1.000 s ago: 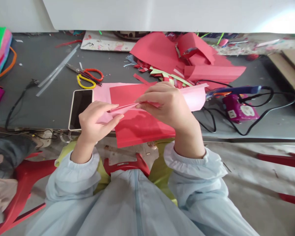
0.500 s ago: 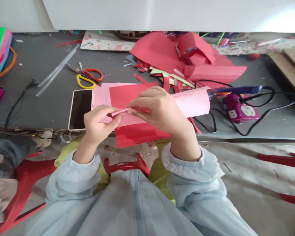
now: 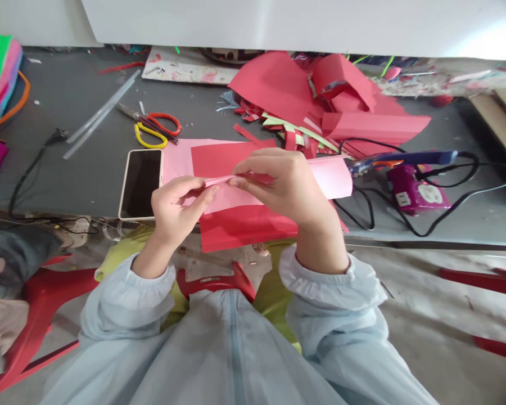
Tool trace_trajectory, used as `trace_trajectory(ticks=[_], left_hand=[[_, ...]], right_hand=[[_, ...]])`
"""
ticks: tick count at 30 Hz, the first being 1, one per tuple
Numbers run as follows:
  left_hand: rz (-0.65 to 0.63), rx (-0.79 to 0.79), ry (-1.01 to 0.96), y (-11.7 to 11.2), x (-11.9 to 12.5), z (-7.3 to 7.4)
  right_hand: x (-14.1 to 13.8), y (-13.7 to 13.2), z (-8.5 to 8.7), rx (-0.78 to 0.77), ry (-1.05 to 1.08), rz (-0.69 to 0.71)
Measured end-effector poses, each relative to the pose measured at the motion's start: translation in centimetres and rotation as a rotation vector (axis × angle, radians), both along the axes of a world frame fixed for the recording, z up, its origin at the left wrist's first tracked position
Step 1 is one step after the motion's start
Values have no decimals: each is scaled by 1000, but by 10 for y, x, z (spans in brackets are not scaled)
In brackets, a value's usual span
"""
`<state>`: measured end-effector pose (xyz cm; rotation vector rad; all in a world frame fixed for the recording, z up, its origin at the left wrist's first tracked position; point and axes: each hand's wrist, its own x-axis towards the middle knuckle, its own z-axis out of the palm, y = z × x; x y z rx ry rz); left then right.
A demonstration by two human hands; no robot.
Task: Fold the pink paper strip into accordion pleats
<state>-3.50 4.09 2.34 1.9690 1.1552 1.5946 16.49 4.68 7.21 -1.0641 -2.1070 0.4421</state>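
Observation:
Both hands hold a pink paper sheet (image 3: 333,175) just above the grey table's near edge. My left hand (image 3: 175,211) pinches its left end between thumb and fingers. My right hand (image 3: 282,183) is curled over the middle, fingertips pressed on a narrow fold. The sheet's right end sticks out past my right hand. Under the hands a red paper sheet (image 3: 244,228) lies flat and overhangs the table edge. Another pink sheet (image 3: 176,158) lies beneath it.
A phone (image 3: 140,183) lies face up left of my hands. Scissors with red and yellow handles (image 3: 154,128) lie behind it. Red paper scraps (image 3: 320,95) are piled at the back. A blue glue gun (image 3: 405,157) and purple socket (image 3: 417,194) with black cables lie right.
The pink sheet's free right end has come lower and drawn in toward my right hand. Both hands stayed pinched on the fold and shifted slightly.

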Motion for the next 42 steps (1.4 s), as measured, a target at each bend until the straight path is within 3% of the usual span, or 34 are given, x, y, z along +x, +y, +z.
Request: trace_trajectory(ticks=[7, 21, 34, 42], left_hand=[[-18, 43, -53, 0, -1, 0], [-131, -34, -133, 1, -1, 4], [-72, 9, -86, 0, -1, 7], [-103, -12, -155, 0, 2, 7]], right_hand=[[-1, 0, 0, -8, 12, 11], [-5, 0, -2, 74, 31, 23], [-7, -3, -1, 91, -10, 22], [-9, -4, -1, 34, -8, 27]])
